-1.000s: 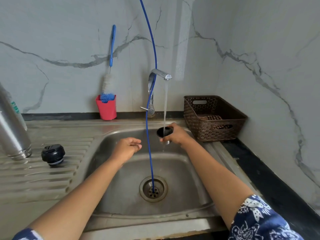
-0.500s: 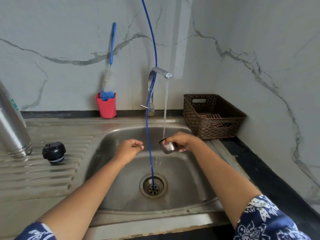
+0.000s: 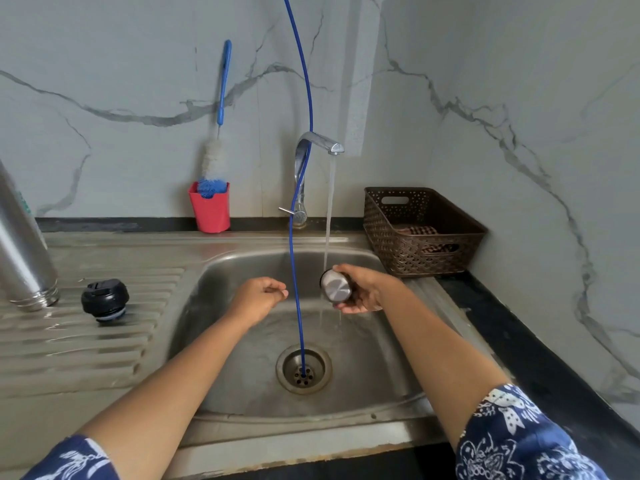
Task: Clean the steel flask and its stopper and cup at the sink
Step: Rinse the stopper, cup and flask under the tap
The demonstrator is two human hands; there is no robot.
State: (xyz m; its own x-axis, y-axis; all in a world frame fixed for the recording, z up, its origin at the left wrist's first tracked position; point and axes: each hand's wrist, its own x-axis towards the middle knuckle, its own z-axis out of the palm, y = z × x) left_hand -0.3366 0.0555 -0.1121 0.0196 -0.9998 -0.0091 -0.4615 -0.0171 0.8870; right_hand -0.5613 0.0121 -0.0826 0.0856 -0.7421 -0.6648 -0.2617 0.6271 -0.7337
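Observation:
My right hand [image 3: 369, 289] grips the small steel cup [image 3: 335, 286] over the sink basin [image 3: 249, 358], tipped on its side with its shiny base facing me, under the running stream from the tap [image 3: 320, 142]. Left of the cup, my left hand [image 3: 258, 294] hovers above the basin with fingers loosely curled, holding nothing. The steel flask [image 3: 20, 251] stands upside down on the ribbed drainboard [image 3: 86, 341] at far left. Its black stopper [image 3: 105, 300] sits beside it.
A thin blue hose [image 3: 300, 237] hangs from above into the drain [image 3: 303, 368]. A red holder [image 3: 210, 211] with a blue bottle brush [image 3: 216, 157] stands at the wall. A brown woven basket [image 3: 420, 233] sits right of the sink on the black counter [image 3: 540, 368].
My right hand has turned the cup from mouth-up under the stream to lying on its side with the base towards me. My left hand has barely moved.

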